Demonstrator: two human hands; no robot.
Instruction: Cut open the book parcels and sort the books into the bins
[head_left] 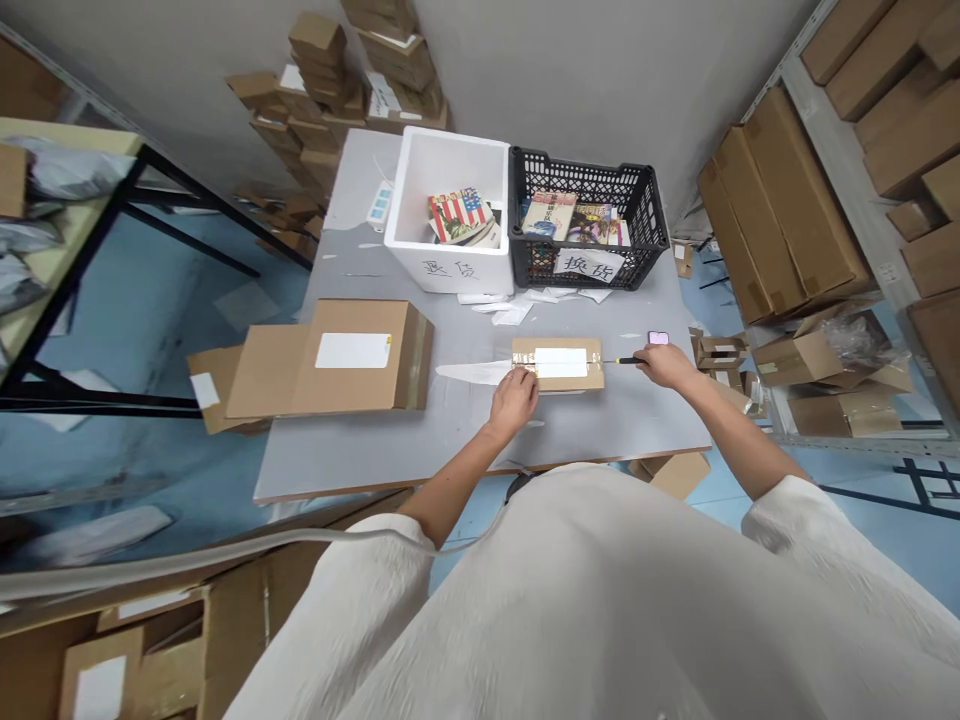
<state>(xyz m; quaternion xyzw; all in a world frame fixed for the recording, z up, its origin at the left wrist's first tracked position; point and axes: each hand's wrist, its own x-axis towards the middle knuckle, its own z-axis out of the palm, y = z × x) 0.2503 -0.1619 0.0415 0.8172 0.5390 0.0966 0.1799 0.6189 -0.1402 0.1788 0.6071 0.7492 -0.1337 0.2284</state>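
Observation:
A small flat cardboard parcel (pixel 559 363) with a white label lies on the grey table (pixel 450 440) in front of me. My left hand (pixel 514 396) rests on the parcel's left end, fingers curled down on the taped edge. My right hand (pixel 661 364) is closed on a thin dark tool with a yellow band (pixel 627 360), whose tip points at the parcel's right end. A strip of white film (pixel 472 372) stretches out from under the parcel to the left.
A larger labelled cardboard box (pixel 352 356) lies at the table's left. A white foam bin (pixel 450 210) and a black plastic crate (pixel 589 215), both holding books, stand at the back. Paper scraps (pixel 517 302) lie before them. A pink phone (pixel 658 338) lies by my right hand. Cartons fill shelves at right.

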